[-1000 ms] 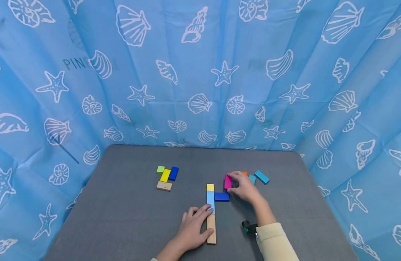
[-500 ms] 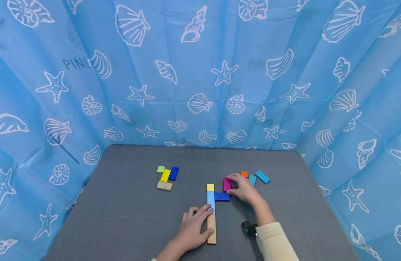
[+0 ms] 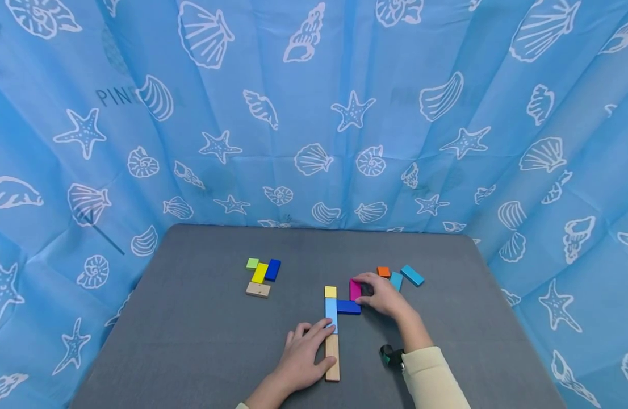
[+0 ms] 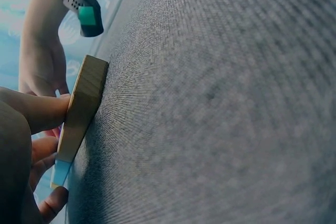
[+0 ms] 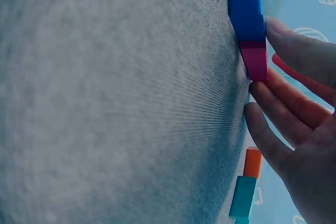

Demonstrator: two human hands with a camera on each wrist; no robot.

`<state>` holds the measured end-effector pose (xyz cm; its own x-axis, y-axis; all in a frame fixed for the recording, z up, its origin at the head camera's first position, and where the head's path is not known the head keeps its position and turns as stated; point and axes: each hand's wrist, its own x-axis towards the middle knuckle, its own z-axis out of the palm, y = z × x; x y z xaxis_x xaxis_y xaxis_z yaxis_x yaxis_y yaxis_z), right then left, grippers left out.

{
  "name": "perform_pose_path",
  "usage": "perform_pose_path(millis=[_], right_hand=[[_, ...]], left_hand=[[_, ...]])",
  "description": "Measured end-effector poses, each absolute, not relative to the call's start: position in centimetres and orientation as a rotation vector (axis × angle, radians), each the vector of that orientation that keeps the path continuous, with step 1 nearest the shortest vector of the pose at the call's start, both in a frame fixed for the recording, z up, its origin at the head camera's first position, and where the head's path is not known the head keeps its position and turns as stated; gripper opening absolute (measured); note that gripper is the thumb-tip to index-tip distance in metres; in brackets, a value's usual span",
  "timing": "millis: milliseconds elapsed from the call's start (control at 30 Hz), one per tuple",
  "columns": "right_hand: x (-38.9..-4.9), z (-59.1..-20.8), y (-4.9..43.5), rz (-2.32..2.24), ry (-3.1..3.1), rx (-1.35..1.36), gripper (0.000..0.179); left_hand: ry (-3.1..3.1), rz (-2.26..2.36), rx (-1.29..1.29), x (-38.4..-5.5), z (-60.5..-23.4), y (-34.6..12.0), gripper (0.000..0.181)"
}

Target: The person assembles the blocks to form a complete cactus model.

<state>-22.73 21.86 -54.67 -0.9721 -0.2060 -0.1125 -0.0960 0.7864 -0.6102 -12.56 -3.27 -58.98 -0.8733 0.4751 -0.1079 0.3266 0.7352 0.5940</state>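
Observation:
My left hand point(image 3: 304, 360) rests along a row of wooden blocks in the head view, fingertips on the light blue block point(image 3: 331, 309) and thumb on the natural wood block point(image 3: 332, 366). A small yellow block point(image 3: 330, 292) tops that row. From its right side a dark blue block point(image 3: 348, 307) sticks out sideways. My right hand point(image 3: 385, 298) pinches a magenta block point(image 3: 355, 288) standing end-on to the dark blue one. In the right wrist view, the thumb lies by the joint between the magenta block point(image 5: 254, 60) and the blue block point(image 5: 245, 6), with the other fingertips at the magenta block's far end.
Right of the right hand lie an orange block point(image 3: 382, 271) and two turquoise blocks, one point(image 3: 412, 275) set apart at an angle. On the left, a group holds a green, a yellow point(image 3: 260, 272), a dark blue and a plain wood block point(image 3: 258, 289). A grey cloth point(image 3: 191, 341) covers the table.
My right hand has drawn the magenta block slightly toward me and left, against the dark blue block. The orange block now shows more. My left hand has stayed in place.

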Motion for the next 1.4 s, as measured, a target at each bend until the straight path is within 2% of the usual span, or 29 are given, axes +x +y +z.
perform_pose_path(millis=[333, 567, 867, 1400], right_hand=[[-23.0, -54.6, 22.8, -1.134, 2.75, -0.271, 0.051], [-23.4, -53.4, 25.5, -1.226, 2.74, -0.298, 0.052], [-23.3, -52.5, 29.3, -1.182, 2.765, -0.181, 0.053], [-23.6, -51.0, 34.5, -1.14, 2.775, -0.154, 0.058]], left_hand=[[2.673, 0.857, 0.635, -12.4, -58.8, -3.2, 0.062], [2.681, 0.864, 0.642, -12.5, -58.6, -3.5, 0.062], [2.653, 0.863, 0.635, -12.5, -58.5, -3.4, 0.063], [2.642, 0.889, 0.625, -12.4, -58.5, -3.3, 0.062]])
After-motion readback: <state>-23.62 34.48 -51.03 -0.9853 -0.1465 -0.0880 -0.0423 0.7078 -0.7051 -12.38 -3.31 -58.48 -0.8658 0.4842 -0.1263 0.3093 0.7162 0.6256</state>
